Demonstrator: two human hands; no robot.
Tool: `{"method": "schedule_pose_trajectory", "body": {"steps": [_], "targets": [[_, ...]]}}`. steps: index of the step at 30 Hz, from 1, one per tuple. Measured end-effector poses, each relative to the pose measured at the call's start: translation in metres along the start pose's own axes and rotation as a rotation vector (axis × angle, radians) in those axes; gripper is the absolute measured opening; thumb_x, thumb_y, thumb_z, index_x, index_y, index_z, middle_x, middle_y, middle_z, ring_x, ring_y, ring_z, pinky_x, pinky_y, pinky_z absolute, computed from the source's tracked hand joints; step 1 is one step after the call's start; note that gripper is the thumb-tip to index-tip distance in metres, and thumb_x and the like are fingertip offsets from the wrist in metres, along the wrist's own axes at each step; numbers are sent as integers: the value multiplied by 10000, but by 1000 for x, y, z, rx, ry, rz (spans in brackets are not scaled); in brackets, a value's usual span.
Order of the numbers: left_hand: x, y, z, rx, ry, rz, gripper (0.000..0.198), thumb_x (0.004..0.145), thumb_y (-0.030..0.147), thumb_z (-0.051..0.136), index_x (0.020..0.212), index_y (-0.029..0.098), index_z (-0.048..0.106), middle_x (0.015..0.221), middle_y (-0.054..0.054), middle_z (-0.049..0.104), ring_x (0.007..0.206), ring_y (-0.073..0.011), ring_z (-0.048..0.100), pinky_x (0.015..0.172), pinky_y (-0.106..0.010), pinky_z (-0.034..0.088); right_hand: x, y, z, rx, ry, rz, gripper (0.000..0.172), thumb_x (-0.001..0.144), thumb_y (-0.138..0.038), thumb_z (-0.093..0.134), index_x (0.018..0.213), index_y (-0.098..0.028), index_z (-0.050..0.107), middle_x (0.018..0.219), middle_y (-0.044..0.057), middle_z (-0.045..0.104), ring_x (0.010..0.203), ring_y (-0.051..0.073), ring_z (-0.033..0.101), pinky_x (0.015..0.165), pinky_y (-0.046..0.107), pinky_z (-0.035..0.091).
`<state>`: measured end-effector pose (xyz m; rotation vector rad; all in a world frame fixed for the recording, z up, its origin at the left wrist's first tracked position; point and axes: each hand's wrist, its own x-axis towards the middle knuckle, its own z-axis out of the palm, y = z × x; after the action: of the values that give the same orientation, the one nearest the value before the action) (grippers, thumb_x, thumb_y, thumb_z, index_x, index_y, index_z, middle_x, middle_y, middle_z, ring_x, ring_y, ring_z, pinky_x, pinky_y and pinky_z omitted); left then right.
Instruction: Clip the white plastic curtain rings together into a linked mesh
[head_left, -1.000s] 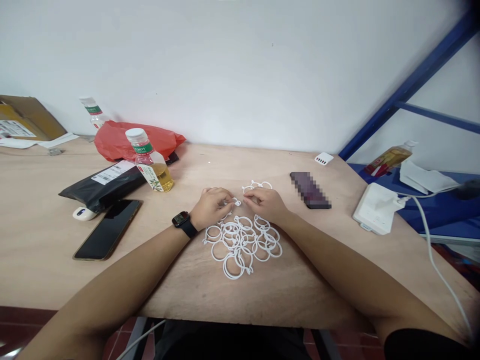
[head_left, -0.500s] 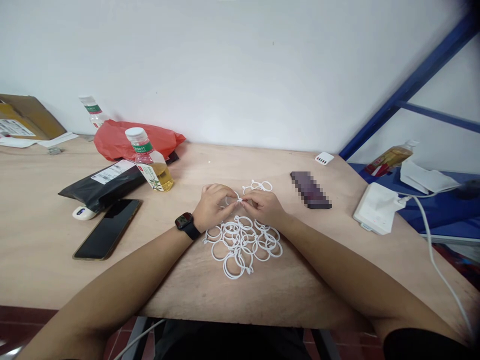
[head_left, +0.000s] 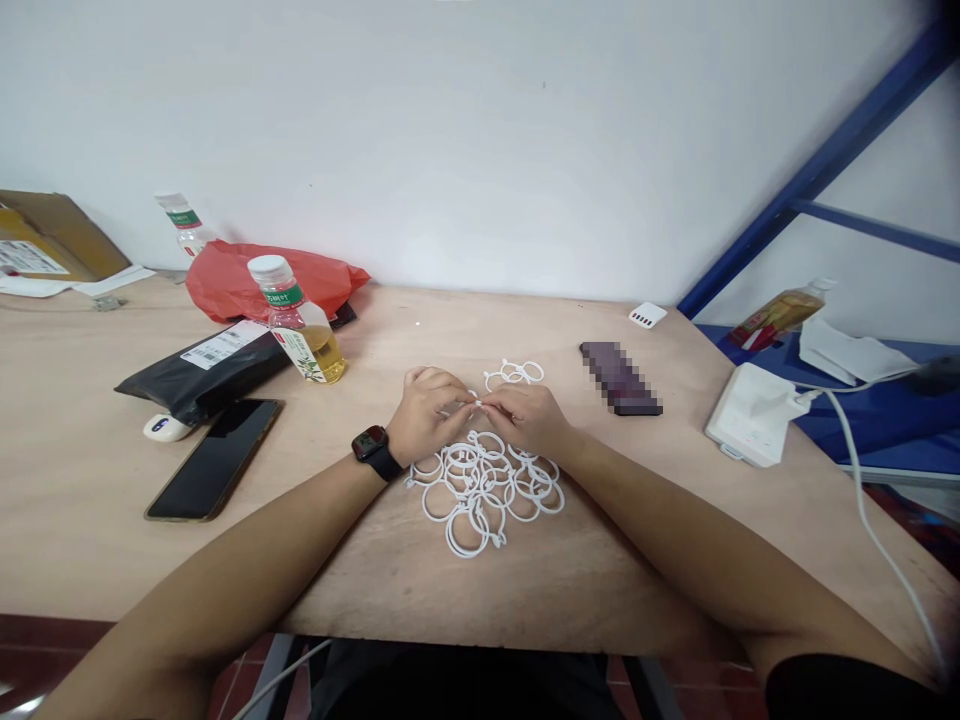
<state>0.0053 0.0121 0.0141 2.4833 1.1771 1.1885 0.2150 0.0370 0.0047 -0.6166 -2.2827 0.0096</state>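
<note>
Fingers (head_left: 501,402) of left hand (head_left: 426,415) and right hand (head_left: 536,415) pinching a white ring (head_left: 478,403), ring pile (head_left: 475,482) close by

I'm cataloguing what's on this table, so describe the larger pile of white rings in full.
The larger pile of white rings is a loose, overlapping heap of thin, round hoops, plastic-looking, several with a small knob or clasp-like piece on the rim. It lies spread on the wooden table, nearer the person than the left hand and right hand. The right hand hides part of its far edge; whether it touches there is unclear, as is the exact count.
</note>
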Motion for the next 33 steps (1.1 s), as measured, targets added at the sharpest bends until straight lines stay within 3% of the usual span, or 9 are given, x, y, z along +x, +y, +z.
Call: {"method": "schedule_pose_trajectory", "body": {"steps": [10,17,24,29,33], "targets": [[1,3,0,1,13,-2,159,915,325,601,841,216,690,882,-22,713,889,-172,625,940,-411,347,0,-2,1,-44,0,23,138,931,-214,548,884,-183,674,731,29,719,636,136,633,607,256,451],[0,1,2,4,86,-27,148,923,332,605,877,232,704,896,-17,722,896,-173,627,910,-395,370,5,-4,1,27,47,103,145,929,-260,593,1018,-204,694,847,25,763,685,138,682,663,257,510],[-1,-7,-1,19,-2,-128,155,896,273,581,979,244,709,1021,-31,723,998,-205,619,967,-420,367,0,13,1,-77,118,109,141,921,-201,580,985,-211,705,883,25,765,752,149,695,712,266,524],[-4,-20,-6,66,-156,-183,186,723,180,619,862,255,718,1134,-25,684,1083,-263,587,999,-495,328,-5,35,-4,-261,53,213,214,914,-163,565,1060,-231,706,991,46,733,896,179,676,757,280,515],[-5,-23,-4,107,-245,-174,123,668,187,651,770,234,700,1144,-40,676,1088,-281,582,974,-498,334,-5,35,-3,-220,52,270,232,892,-131,566,1036,-240,712,1005,42,709,893,172,666,745,271,518]]}}
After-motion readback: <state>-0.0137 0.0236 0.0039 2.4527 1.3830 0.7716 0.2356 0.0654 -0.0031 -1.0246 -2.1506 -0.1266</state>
